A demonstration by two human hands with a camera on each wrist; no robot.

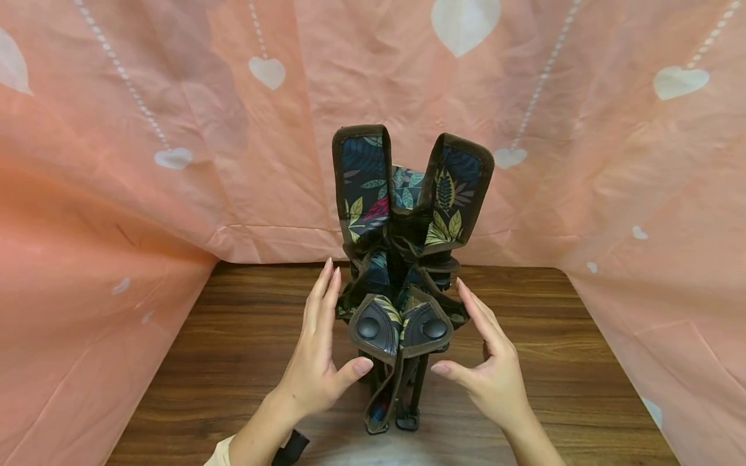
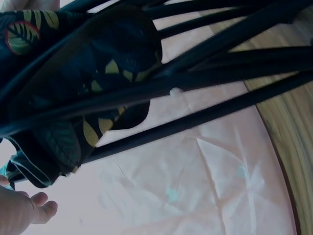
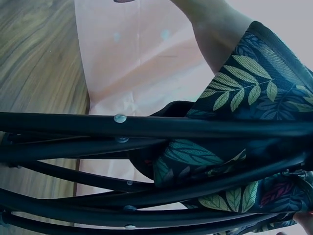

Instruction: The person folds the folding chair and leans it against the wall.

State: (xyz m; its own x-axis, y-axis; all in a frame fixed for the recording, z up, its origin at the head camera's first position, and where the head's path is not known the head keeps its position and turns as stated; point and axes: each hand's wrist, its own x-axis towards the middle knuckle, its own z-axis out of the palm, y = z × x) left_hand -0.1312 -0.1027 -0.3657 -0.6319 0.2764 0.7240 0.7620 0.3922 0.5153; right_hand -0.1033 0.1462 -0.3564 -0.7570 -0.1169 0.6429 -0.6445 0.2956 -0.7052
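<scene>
A folding chair point(image 1: 364, 181) stands collapsed and upright in the middle of the head view, its dark leaf-print fabric bunched between brown-edged flaps. Two corner flaps with round black caps face me. My left hand point(image 1: 315, 356) is at the chair's left side, fingers extended along the fabric and thumb spread toward the front. On the right side my right hand point(image 1: 495, 366) mirrors it, fingertips right at the fabric edge. Neither hand curls round the chair. Black tube legs point(image 2: 205, 73) cross close together in the left wrist view; in the right wrist view, riveted tubes point(image 3: 73, 125) run beside patterned fabric point(image 3: 244, 83).
The chair stands on a brown wood-grain tabletop point(image 1: 233, 349). Pink cloth with white hearts point(image 1: 268, 194) hangs behind it and along both sides. A small black object point(image 1: 290, 448) is by my left forearm at the near edge.
</scene>
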